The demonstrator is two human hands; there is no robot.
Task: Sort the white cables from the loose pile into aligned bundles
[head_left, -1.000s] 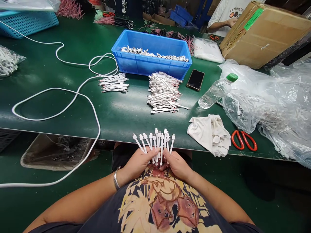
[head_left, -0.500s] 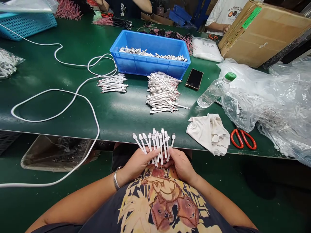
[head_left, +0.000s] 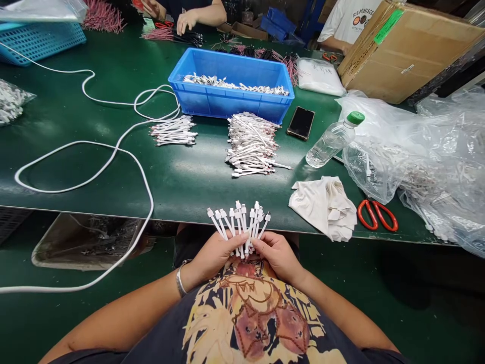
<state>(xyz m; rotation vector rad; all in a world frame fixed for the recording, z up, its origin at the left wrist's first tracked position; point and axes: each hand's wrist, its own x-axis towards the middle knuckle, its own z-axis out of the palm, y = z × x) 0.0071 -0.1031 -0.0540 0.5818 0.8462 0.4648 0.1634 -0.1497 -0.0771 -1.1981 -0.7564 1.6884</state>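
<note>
Left hand (head_left: 217,250) is narrow, thumb clamped across a fan of short white cables (head_left: 239,225); its fingers are mostly hidden underneath. Right hand (head_left: 279,255) is also narrow, thumb and forefinger pinching at the fan's right side; can't tell how many cables it has.

Fan sits over the lap, just off the near edge of the green table (head_left: 197,187). Connector ends point up and away, thin ends toward the shirt. Spread probably lets each connector be seen separately; low grip likely leaves the heads free.

Loose pile (head_left: 252,144) of similar cables lies ahead of the hands, mostly crosswise, connectors largely one way, presumably for easy pickup. Smaller bundle (head_left: 173,131) sits apart to its left, maybe to avoid mixing. Blue bin (head_left: 231,101) stands behind both, holding more white pieces. Crumpled cloth (head_left: 322,207) and red-handled scissors (head_left: 394,224) lie right of the hands, seemingly within reach.
</note>
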